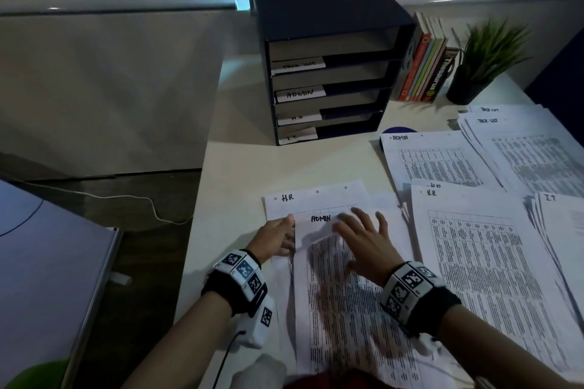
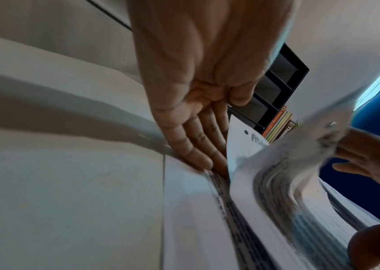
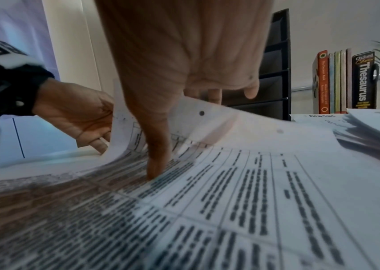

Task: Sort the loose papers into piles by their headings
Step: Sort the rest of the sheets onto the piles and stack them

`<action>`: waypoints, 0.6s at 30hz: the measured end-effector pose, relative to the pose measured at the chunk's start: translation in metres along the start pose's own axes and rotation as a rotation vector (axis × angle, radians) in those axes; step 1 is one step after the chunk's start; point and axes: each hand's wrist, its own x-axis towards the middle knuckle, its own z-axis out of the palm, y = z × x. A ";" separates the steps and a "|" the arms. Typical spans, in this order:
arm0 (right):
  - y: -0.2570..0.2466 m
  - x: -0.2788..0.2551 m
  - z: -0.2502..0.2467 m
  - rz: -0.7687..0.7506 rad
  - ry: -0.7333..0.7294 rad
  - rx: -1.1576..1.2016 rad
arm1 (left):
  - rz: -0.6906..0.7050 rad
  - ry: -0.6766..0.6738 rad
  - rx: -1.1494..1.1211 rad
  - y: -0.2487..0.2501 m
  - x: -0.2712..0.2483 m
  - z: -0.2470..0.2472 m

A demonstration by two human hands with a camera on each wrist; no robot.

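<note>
Right hand [image 1: 366,246] spread flat at lower centre of the head view, thumb tip pressing down on the ADMIN sheet [image 1: 335,294], holding nothing. Left hand [image 1: 278,238] just left, fingers straight under that sheet's raised left edge. Sheet's long axis running up the frame, atop an H.R sheet [image 1: 316,197]. ADMIN pile [image 1: 436,161] lying upper right, nearer the right hand.
</note>
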 end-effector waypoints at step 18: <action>-0.017 0.023 0.000 -0.049 -0.006 0.129 | 0.174 0.218 0.550 0.018 0.036 -0.036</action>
